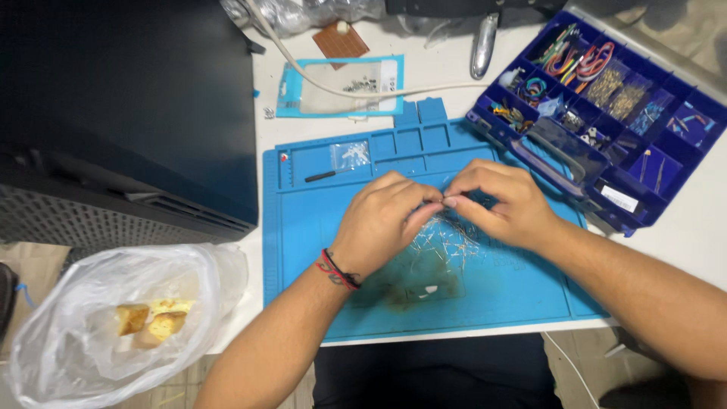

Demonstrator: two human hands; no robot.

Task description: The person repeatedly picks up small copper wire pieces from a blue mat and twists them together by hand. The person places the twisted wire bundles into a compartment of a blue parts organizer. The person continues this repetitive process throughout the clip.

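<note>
over the blue mat point(318, 295), left hand point(382, 220) and right hand point(496, 201) pinch a clear, crinkled bag point(443, 246) of wire-legged parts

Bare forearms (red-black cord bracelet point(338, 270), left wrist)

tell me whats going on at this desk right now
A person sits at a white desk with both hands together over a blue work mat. The left hand and right hand pinch the top of a small clear plastic bag of thin wire-legged parts. An open blue compartment box of small parts sits at the right, and a plastic bag of food at the lower left.
</note>
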